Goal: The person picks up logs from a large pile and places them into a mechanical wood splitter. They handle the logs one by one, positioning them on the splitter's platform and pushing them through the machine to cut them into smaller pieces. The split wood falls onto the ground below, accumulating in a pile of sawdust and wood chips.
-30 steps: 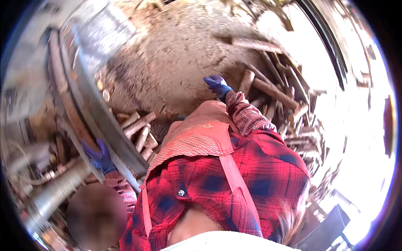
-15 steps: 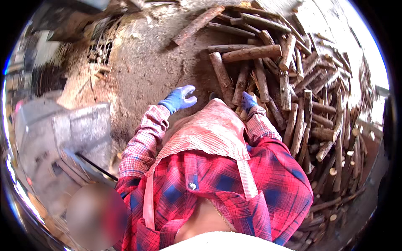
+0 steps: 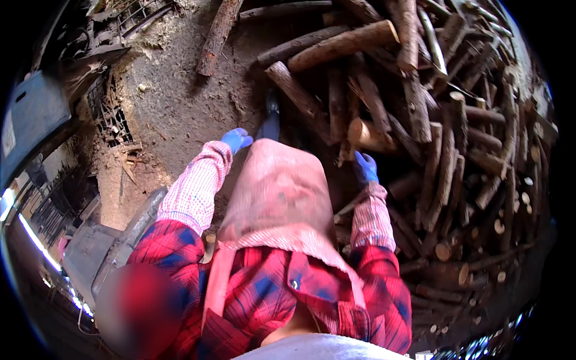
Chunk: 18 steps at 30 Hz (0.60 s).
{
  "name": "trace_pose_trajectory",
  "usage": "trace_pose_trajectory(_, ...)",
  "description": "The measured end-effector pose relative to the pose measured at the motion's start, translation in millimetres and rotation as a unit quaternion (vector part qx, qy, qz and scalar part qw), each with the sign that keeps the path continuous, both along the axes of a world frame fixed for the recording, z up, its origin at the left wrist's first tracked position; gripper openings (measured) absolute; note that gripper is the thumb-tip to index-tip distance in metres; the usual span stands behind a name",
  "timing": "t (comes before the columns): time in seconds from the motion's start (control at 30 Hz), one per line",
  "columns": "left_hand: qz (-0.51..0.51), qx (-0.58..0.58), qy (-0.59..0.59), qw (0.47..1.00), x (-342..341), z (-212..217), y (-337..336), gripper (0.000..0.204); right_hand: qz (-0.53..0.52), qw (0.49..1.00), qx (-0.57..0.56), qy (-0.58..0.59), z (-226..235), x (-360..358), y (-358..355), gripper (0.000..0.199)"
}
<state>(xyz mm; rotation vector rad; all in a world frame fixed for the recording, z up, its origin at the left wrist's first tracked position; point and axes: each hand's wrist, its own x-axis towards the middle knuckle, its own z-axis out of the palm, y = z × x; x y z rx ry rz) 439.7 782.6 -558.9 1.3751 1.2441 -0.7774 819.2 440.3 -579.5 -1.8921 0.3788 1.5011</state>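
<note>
Dirt yard with a huge heap of logs (image 3: 456,150) on the right, and the person's blue-gloved right hand (image 3: 364,167) reaches at a short log (image 3: 372,135), grip hard to tell, left hand (image 3: 236,139) empty and loose, so nothing's lifted yet.

Dirt ground (image 3: 174,102), bare and sawdusty at the left. Log pile (image 3: 432,138) covers its right side, logs crossing each other. One loose log (image 3: 219,33) lies apart at the top edge. Metal grate (image 3: 111,114) at the left edge
</note>
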Motion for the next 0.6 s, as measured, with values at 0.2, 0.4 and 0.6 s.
trace_pose_trajectory(0.2, -0.125, 0.108, -0.026, 0.986, 120, -177, 140, 0.043, 0.306, 0.802, -0.134, -0.494, -79, 70, 59, 0.095)
trace_pose_trajectory(0.4, -0.226, 0.23, 0.011, 0.946, 241, -326, 219, 0.094, 0.494, 0.654, -0.219, -0.53, -194, 132, 84, 0.101)
trace_pose_trajectory(0.6, -0.304, 0.309, -0.033, 0.901, 253, -366, 206, 0.086, 0.519, 0.663, -0.237, -0.485, -218, 172, 74, 0.101)
